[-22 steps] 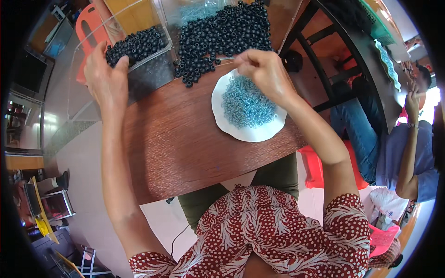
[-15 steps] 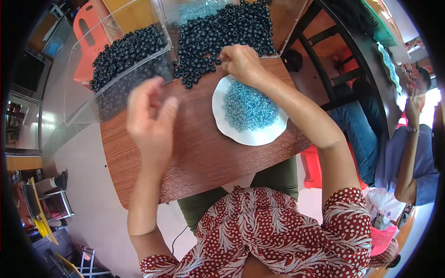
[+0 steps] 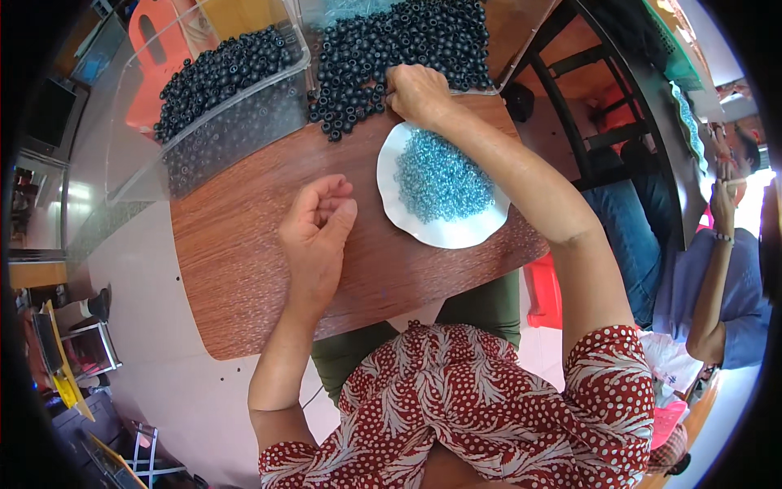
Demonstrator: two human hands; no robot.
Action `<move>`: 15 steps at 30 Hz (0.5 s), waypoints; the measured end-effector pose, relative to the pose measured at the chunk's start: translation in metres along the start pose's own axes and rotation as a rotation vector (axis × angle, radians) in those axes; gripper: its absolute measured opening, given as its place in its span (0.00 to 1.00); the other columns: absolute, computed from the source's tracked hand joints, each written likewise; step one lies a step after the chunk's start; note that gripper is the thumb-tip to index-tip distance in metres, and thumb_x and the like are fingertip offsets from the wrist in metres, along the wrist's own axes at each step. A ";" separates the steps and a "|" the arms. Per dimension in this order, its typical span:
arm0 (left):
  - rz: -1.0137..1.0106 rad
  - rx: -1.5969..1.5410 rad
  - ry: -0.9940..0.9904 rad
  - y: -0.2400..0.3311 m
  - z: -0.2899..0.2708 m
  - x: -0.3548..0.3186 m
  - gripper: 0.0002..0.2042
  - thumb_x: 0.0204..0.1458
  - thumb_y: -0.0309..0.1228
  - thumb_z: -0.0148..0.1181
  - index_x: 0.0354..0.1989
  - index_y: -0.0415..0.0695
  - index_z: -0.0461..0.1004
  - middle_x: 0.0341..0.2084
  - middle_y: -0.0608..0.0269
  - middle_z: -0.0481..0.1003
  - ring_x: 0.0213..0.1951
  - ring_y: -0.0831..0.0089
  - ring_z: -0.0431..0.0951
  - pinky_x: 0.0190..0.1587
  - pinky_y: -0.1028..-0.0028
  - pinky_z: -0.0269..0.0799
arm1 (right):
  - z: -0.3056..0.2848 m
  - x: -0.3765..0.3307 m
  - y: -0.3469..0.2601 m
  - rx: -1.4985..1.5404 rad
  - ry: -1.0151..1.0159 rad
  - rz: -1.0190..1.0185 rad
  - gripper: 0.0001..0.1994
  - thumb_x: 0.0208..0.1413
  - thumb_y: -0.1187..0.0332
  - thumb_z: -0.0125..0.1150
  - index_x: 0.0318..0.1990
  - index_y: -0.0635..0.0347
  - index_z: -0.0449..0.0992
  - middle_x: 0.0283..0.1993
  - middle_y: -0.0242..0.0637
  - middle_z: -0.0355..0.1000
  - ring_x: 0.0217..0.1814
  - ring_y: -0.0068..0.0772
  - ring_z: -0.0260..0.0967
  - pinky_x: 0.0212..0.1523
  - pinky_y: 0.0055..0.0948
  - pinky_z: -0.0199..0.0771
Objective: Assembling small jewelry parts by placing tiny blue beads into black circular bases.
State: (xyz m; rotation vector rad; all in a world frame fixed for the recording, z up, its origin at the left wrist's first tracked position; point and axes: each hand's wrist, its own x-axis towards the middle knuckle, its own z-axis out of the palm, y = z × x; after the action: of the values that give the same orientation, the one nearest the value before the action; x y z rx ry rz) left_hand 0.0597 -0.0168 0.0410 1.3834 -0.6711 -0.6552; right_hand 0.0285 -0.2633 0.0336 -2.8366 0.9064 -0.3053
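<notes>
A heap of black round beads with holes (image 3: 407,37) lies at the far side of the wooden table. My right hand (image 3: 415,94) is at the near edge of this heap, its fingers bent down and closed. Whatever they pinch is hidden. Below that forearm stands a white scalloped plate (image 3: 393,200) with small clear-blue beads (image 3: 446,175) on it. Left of the plate, my left hand (image 3: 316,220) hovers over the table, fingers loosely curled and thumb apart, nothing visible in it.
A clear plastic box (image 3: 236,134) full of black beads stands at the table's far left, an orange chair (image 3: 151,37) behind it. At right are a dark table (image 3: 664,122) and a person in a blue top (image 3: 717,285). A red stool (image 3: 544,293) sits under the table's right side.
My left hand has moved right and nearer to me, toward the plate, with its fingers more curled. My right hand stays at the black beads. The view has shifted slightly.
</notes>
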 end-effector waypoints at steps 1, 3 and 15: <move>-0.044 -0.048 0.002 0.001 0.001 0.000 0.12 0.50 0.22 0.55 0.44 0.34 0.70 0.38 0.62 0.71 0.37 0.81 0.69 0.41 0.82 0.65 | 0.000 0.001 0.000 -0.035 -0.012 0.008 0.09 0.42 0.66 0.61 0.27 0.63 0.76 0.29 0.49 0.73 0.36 0.50 0.72 0.37 0.43 0.70; -0.049 -0.054 -0.001 -0.003 0.001 0.000 0.12 0.50 0.22 0.55 0.44 0.34 0.69 0.38 0.62 0.72 0.37 0.81 0.69 0.41 0.83 0.65 | -0.007 -0.002 -0.002 0.004 -0.025 0.013 0.09 0.41 0.66 0.61 0.27 0.63 0.76 0.29 0.50 0.73 0.36 0.52 0.71 0.38 0.44 0.70; -0.135 -0.655 0.008 -0.002 0.027 -0.005 0.11 0.50 0.21 0.56 0.43 0.34 0.71 0.31 0.62 0.73 0.27 0.79 0.69 0.30 0.82 0.65 | -0.069 -0.109 -0.041 1.421 -0.529 0.232 0.06 0.47 0.73 0.61 0.30 0.66 0.75 0.20 0.29 0.68 0.18 0.14 0.62 0.16 0.10 0.53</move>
State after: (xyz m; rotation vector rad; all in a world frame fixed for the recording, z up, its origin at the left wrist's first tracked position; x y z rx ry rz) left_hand 0.0364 -0.0307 0.0411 0.8225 -0.3080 -0.8805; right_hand -0.0521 -0.1722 0.0925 -1.3708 0.5116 -0.0735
